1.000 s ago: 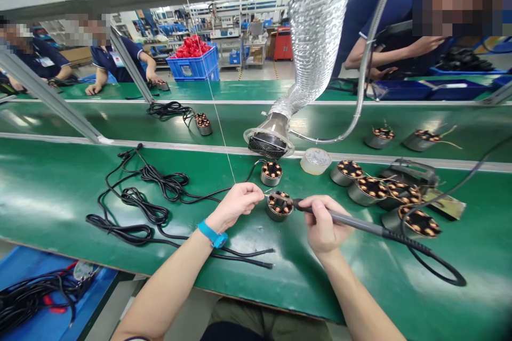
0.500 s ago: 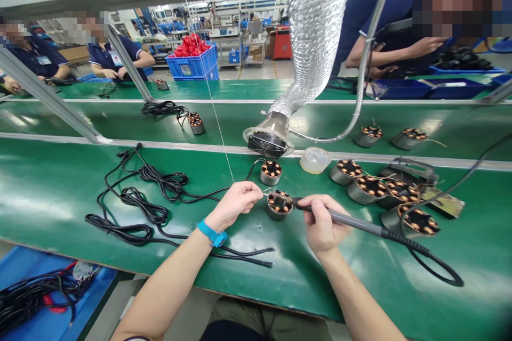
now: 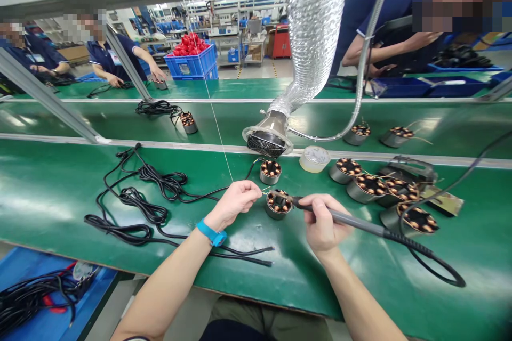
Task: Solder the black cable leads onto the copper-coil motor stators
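Observation:
My left hand (image 3: 239, 202) is closed in a pinch on a thin solder wire (image 3: 216, 127), which runs down from above into my fingers. Its short end pokes out toward the motor stator (image 3: 279, 206), a steel ring with copper windings, upright on the bench. In my right hand (image 3: 326, 221) is a soldering iron (image 3: 356, 222), held like a pen. The iron's tip lies over the top of that stator, close to the wire end; whether they touch is too small to tell. Just behind stands a second stator (image 3: 271, 172) with a cable attached.
Coiled black cables (image 3: 138, 205) lie to my left on the green bench (image 3: 248, 287). Several stators (image 3: 366, 187) stand right, near an iron stand (image 3: 414, 170). A fume extractor (image 3: 267, 136) hangs ahead, beside a round clear tub (image 3: 314, 159). Co-workers sit across the conveyor (image 3: 240, 117).
My hands and the iron have hardly moved. Stators on the strip beyond the bench have shifted slightly left. A co-worker at the far left has reached a hand onto a stator.

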A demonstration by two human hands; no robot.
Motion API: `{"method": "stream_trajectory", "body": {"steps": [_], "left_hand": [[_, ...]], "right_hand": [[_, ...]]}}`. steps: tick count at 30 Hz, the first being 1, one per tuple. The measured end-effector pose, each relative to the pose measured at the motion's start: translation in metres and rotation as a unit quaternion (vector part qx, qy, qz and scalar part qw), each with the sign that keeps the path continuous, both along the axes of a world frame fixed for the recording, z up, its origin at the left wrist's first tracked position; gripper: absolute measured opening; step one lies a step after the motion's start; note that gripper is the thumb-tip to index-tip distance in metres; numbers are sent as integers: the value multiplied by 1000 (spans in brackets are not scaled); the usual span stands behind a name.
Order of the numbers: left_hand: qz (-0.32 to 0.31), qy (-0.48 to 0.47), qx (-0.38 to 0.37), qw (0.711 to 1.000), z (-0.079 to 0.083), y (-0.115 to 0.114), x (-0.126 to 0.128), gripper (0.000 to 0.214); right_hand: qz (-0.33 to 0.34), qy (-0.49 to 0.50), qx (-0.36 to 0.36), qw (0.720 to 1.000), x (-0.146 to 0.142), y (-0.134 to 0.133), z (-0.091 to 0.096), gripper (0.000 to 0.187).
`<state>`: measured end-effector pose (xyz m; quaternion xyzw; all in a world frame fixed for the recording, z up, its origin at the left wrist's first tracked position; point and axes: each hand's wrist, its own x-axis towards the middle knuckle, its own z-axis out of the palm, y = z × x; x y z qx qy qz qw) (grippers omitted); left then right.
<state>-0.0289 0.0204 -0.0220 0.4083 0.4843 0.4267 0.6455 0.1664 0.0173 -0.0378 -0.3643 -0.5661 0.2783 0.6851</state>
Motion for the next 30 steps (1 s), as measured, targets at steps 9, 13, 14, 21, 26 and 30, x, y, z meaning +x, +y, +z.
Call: {"method": "stream_trajectory", "body": {"steps": [9,13,14,21,26,30], "left_hand": [[4,4,1,1000,-1,1,0,23],[2,4,1,1000,0,1,0,24],[2,3,1,1000,0,1,0,25],[-3,5,5,1000,-2,1,0,25],[-9,7,9,1000,-1,0,0,25],[-14,13,16,1000,0,0,0,25]], "right_hand": [[-6,-4,3,1000,0,-1,1,25],[-7,-30,-9,999,0,-1,0,29],[-7,-37,-10,999,1,-1,0,29],[-13,-103,39,994,0,-2,0,21],[7,-163,73,984,-5,2,8,18],[38,-190,102,976,-10,8,12,22]]}}
